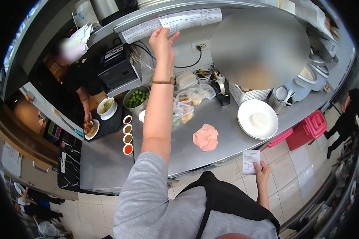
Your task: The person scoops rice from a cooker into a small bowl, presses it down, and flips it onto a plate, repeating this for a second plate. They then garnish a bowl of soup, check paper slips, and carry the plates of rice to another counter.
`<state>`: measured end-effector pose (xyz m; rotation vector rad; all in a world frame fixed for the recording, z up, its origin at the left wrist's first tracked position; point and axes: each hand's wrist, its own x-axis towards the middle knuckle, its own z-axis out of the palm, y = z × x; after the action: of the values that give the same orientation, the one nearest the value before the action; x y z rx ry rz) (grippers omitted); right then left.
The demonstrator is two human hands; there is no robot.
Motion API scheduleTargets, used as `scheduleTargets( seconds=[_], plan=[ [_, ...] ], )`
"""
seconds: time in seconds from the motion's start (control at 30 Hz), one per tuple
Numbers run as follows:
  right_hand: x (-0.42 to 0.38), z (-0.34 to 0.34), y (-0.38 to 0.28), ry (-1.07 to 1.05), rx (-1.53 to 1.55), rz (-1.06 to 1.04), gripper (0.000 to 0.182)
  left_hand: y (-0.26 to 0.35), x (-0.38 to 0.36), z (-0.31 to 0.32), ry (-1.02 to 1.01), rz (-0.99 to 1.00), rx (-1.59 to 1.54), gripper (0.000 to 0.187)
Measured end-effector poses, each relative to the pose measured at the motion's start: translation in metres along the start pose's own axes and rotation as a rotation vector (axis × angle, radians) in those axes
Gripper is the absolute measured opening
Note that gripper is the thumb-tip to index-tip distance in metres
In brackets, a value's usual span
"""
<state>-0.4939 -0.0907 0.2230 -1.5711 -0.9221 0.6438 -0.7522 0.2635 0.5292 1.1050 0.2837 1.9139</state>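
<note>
My left hand (162, 40) is raised at the rail, its fingertips against the lower edge of a printed slip (172, 21) among other slips hanging there. The thumb stands apart from the fingers. My right hand (261, 173) is low at the right, beyond the counter's front edge, and pinches a small printed receipt (250, 161). A crumpled pink cloth (206, 137) lies on the steel counter (179, 157) between my arms. White bowls (247, 126) are stacked near the counter's right end.
Four sauce cups (127, 138) stand beside a black tray (112, 126) with a soup bowl (107, 108). A co-worker's hand (87, 116) is at a plate (92, 130). A pot of limes (136, 99), plastic bags (184, 113), a tape dispenser (222, 93) and a printer (115, 65) are farther back.
</note>
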Motion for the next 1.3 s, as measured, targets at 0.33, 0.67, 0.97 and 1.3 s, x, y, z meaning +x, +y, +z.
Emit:
scheduleTargets(
  seconds=[0.33, 0.67, 0.97, 1.3],
  plan=[
    [0.002, -0.008, 0.011, 0.004, 0.004, 0.033, 0.015, 0.002, 0.004, 0.007, 0.085, -0.001, -0.044, 0.017],
    [0.018, -0.054, -0.016, 0.22, 0.119, 0.03, 0.019, -0.124, -0.282, -0.025, -0.422, -0.695, 0.397, 0.031],
    [0.033, -0.121, -0.045, 0.383, 0.287, -0.28, 0.016, -0.121, -0.413, 0.12, -0.899, -1.258, -0.127, 0.028],
    [-0.009, -0.238, -0.045, 0.652, 0.325, -0.235, 0.017, -0.125, -0.475, 0.253, -1.191, -1.334, -0.272, 0.031]
  ],
)
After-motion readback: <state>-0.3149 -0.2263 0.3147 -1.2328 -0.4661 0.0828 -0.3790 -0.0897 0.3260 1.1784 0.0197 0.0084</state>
